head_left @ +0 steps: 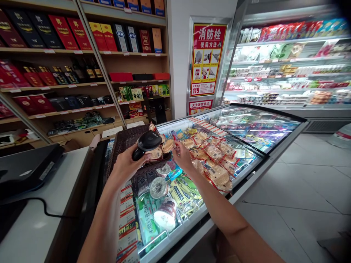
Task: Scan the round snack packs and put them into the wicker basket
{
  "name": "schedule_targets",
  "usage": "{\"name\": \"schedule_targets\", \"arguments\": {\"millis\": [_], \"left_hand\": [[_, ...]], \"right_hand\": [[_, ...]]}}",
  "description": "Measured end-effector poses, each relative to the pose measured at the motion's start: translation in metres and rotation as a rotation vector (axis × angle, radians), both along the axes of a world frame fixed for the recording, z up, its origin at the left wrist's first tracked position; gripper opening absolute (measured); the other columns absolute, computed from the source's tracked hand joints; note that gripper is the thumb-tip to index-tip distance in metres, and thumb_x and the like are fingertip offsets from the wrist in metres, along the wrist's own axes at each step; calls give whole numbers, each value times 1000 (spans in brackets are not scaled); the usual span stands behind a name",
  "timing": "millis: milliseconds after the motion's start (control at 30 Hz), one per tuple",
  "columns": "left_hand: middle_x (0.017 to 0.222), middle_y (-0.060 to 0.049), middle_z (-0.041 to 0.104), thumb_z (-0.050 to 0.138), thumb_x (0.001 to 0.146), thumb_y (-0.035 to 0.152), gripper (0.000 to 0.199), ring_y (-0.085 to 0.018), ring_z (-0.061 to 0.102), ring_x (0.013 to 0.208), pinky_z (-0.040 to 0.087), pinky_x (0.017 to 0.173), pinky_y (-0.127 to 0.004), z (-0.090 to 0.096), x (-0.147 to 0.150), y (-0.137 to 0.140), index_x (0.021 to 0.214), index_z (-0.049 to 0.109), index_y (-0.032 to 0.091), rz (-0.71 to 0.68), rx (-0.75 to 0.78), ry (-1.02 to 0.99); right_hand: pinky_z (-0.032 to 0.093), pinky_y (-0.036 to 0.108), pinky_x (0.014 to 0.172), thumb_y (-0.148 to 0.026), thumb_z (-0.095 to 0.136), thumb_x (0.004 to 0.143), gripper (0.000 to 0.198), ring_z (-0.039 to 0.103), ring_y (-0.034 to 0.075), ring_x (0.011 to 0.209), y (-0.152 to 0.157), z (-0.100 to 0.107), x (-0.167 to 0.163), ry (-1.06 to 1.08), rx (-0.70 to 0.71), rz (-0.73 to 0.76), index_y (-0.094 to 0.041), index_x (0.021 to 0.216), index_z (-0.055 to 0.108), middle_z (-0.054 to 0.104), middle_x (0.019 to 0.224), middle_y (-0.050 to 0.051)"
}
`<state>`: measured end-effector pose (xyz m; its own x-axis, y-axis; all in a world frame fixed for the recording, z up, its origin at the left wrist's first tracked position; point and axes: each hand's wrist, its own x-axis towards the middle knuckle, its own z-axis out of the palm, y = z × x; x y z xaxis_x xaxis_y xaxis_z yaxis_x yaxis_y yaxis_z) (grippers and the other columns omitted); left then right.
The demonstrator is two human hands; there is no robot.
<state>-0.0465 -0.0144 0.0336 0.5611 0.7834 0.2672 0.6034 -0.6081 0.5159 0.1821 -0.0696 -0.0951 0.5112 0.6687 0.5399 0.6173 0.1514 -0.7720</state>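
Note:
My left hand (127, 160) is wrapped round the handle of a black barcode scanner (149, 140), held over a dark brown woven basket (117, 153). Between the fingers of my right hand (182, 155) is the edge of a clear-wrapped round biscuit packet (168, 146), close to the scanner's head. Another wrapped biscuit packet (155, 154) shows in the basket below the scanner. To the right of my right hand, a heap of similar biscuit packets (215, 153) with red edges lies on the freezer's glass top. The scanner hides part of the basket's contents.
Under the glass of the chest freezer (246, 182) are ice-cream tubs (159, 187) and green packets (183, 190). A white counter (46, 219) with a black device (27, 170) stands at left. Shelves of boxes (123, 76) and a lit refrigerated case (287, 65) stand behind.

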Motion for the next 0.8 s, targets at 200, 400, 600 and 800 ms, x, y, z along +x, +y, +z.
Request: {"name": "schedule_targets", "arguments": {"millis": [200,400,600,800], "left_hand": [[87,-3,70,58,75,68,69,-22,58,77,35,59,-23,4,2,-6,123,67,19,-23,5,-16],[87,-3,71,57,76,68,68,-23,61,80,38,60,-23,3,4,-5,122,68,18,-59,14,-18],[89,-3,71,58,74,71,70,-23,61,82,39,61,-23,2,2,-1,119,69,18,-39,10,-3],[87,-3,71,57,74,71,70,-22,61,79,37,60,-24,1,2,1,118,69,18,-27,18,9]], "right_hand": [[43,42,107,-37,50,94,52,52,25,127,8,-12,-8,-249,-11,108,-16,141,45,57,133,16],[45,44,103,-36,38,100,44,58,27,118,-5,4,14,-240,-164,-98,-19,140,46,62,127,14],[30,66,104,-20,57,87,38,38,47,135,-30,1,56,-267,-443,-606,-8,123,60,50,137,30],[38,68,90,-21,60,85,42,47,50,125,-53,-5,92,-75,-670,-826,-7,125,60,51,132,34]]}}
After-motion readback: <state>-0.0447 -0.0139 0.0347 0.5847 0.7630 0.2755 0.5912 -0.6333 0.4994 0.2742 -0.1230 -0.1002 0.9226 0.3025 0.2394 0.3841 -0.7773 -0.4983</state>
